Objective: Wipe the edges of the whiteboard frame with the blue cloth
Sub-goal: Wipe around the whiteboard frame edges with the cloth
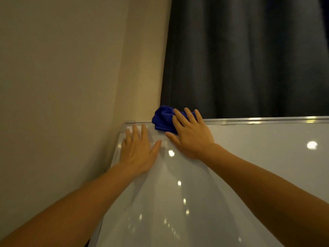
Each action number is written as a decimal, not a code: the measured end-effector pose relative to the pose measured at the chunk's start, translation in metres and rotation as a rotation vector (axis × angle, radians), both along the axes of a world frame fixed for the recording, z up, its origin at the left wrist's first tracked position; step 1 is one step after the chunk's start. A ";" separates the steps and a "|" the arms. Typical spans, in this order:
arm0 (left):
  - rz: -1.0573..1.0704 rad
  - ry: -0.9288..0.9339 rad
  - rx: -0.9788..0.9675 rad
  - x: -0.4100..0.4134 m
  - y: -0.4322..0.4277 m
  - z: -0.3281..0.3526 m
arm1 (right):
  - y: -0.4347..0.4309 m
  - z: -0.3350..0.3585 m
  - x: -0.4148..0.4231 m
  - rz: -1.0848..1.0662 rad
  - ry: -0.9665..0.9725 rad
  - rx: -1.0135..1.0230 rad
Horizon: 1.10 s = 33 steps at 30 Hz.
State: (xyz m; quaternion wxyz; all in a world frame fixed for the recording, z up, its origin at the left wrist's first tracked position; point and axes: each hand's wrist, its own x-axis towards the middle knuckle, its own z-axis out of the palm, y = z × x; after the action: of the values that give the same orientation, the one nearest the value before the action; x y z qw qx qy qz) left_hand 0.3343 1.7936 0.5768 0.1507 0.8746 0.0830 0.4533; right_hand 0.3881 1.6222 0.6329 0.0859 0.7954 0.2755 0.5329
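The whiteboard (249, 166) fills the lower right, glossy with light spots. Its silver frame (267, 119) runs along the top edge and down the left side. A bunched blue cloth (162, 119) lies over the top frame near the upper left corner. My right hand (191, 136) presses on the cloth, fingers spread over it and reaching past the frame's top. My left hand (138, 150) lies flat on the board surface just below the corner, fingers apart, holding nothing.
A beige wall (62, 86) stands to the left of the board. A dark curtain (249, 56) hangs behind the top edge on the right. The frame's top left corner (130, 122) sits close to the wall.
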 end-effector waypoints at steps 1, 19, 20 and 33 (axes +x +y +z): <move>-0.008 -0.014 0.026 0.003 -0.010 0.006 | -0.012 0.002 -0.001 -0.012 0.004 0.027; -0.127 -0.128 0.311 0.050 -0.214 0.037 | -0.393 -0.003 -0.009 -0.422 0.085 0.554; -0.144 -0.136 0.324 0.051 -0.228 0.037 | -0.397 -0.001 -0.010 -0.417 0.107 0.610; -0.113 -0.184 0.375 0.072 -0.349 0.046 | -0.396 -0.006 0.006 -0.138 0.012 0.200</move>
State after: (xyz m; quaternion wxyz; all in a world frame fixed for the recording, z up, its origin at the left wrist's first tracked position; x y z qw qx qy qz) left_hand 0.4059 1.4442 0.6223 0.0176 0.8456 -0.0658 0.5295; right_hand 0.3942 1.2266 0.6273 0.0412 0.8204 0.1660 0.5457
